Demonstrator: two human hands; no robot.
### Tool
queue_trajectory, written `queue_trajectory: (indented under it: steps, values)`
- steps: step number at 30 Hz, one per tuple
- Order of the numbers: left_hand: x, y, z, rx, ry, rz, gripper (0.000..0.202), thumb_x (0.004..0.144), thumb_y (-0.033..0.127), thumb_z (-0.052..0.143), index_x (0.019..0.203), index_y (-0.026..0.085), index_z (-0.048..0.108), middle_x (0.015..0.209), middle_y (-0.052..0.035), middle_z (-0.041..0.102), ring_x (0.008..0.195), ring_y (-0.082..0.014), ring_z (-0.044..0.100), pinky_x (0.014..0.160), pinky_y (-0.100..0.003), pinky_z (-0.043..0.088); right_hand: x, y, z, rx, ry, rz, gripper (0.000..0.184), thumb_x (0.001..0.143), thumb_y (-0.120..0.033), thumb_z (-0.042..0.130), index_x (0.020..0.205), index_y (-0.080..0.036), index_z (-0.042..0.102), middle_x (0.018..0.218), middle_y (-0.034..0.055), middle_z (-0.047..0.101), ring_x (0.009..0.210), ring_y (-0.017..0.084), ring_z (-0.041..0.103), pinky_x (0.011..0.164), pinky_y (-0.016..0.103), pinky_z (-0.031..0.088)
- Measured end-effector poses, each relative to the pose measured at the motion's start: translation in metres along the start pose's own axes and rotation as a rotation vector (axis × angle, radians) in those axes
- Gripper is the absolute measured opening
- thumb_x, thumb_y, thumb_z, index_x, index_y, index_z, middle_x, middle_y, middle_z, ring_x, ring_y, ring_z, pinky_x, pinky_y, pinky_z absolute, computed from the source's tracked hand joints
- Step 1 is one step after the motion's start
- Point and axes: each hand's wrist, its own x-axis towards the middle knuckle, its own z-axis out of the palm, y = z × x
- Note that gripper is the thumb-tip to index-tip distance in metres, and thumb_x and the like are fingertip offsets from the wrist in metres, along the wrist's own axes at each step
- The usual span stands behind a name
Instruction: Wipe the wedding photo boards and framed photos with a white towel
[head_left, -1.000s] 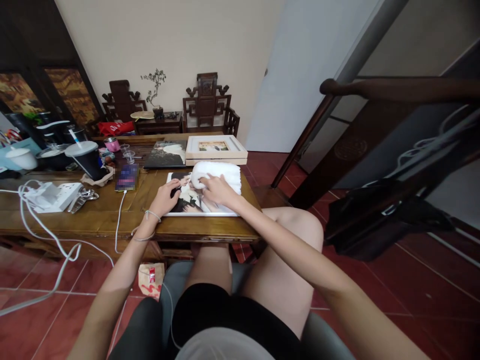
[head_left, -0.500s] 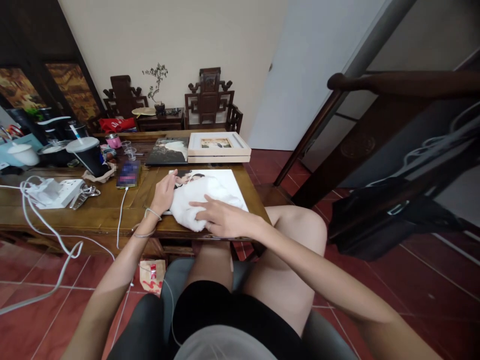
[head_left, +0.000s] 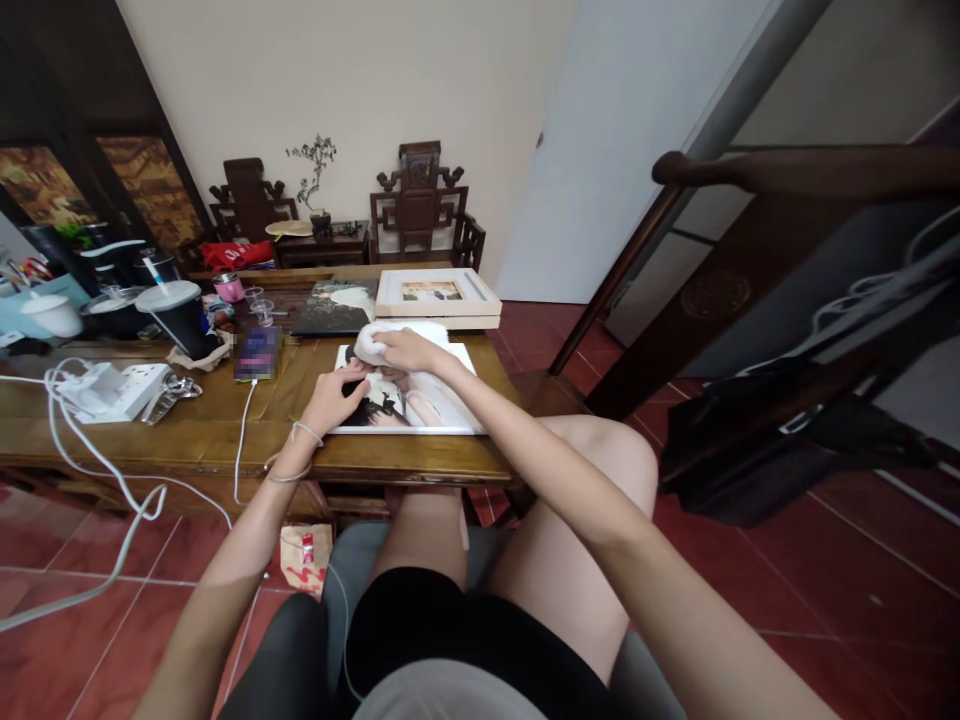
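Note:
A large photo print [head_left: 420, 405] lies flat at the near edge of the wooden table [head_left: 195, 430]. My left hand [head_left: 334, 395] rests on the print's left part, fingers bent and pressing it down. My right hand [head_left: 405, 350] is closed on a white cloth [head_left: 375, 340] at the print's far edge. A thin band sits on my left wrist.
Behind the print lie a dark photo [head_left: 334, 305] and a stacked light wooden frame [head_left: 435, 295]. To the left are a phone on a cable [head_left: 255, 352], a lidded dark cup [head_left: 176, 315], a white power strip [head_left: 120, 390] and keys. A dark stair rail [head_left: 787, 170] rises on the right.
My right hand has carried the cloth from the print's near edge back up to its far edge, uncovering the picture. My left hand has stayed on the print's left side.

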Motion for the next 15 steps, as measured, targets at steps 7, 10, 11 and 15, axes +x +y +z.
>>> queue_trajectory:
  steps: [7,10,11,15]
  values:
    - [0.000,0.002,0.000,0.003,-0.008,0.002,0.026,0.087,0.030,0.059,0.101,0.020,0.079,0.114,-0.0077,0.076,0.112,-0.0282,0.069,0.107,-0.042,0.048,0.029,-0.023,0.017,0.014,0.059,0.008,0.041,0.083,-0.012,0.040,0.114,-0.015,0.067,0.122,0.0113,0.071,0.105,0.028,0.065,0.086,0.031,0.046]
    - [0.000,-0.001,0.002,-0.008,0.012,-0.017,0.027,0.086,0.031,0.060,0.103,0.019,0.078,0.119,-0.0082,0.074,0.123,-0.0281,0.063,0.112,-0.043,0.043,0.010,-0.001,0.016,0.004,0.077,0.046,0.040,0.086,-0.014,0.038,0.114,-0.014,0.066,0.116,0.0127,0.073,0.098,0.028,0.067,0.083,0.032,0.047]
    - [0.000,-0.002,0.003,-0.012,0.018,-0.023,0.027,0.086,0.031,0.060,0.104,0.019,0.077,0.120,-0.0087,0.073,0.125,-0.0279,0.062,0.113,-0.043,0.042,0.001,0.009,0.014,-0.006,0.087,0.063,0.041,0.085,-0.013,0.037,0.114,-0.013,0.066,0.116,0.0136,0.073,0.099,0.029,0.066,0.084,0.033,0.047]
    - [0.000,-0.002,0.003,-0.032,0.034,-0.045,0.026,0.083,0.030,0.063,0.099,0.017,0.078,0.118,-0.0113,0.074,0.124,-0.0293,0.062,0.113,-0.044,0.042,-0.041,0.047,0.009,-0.064,0.143,0.129,0.042,0.085,-0.010,0.035,0.116,-0.007,0.063,0.118,0.0207,0.070,0.104,0.033,0.064,0.089,0.040,0.045]
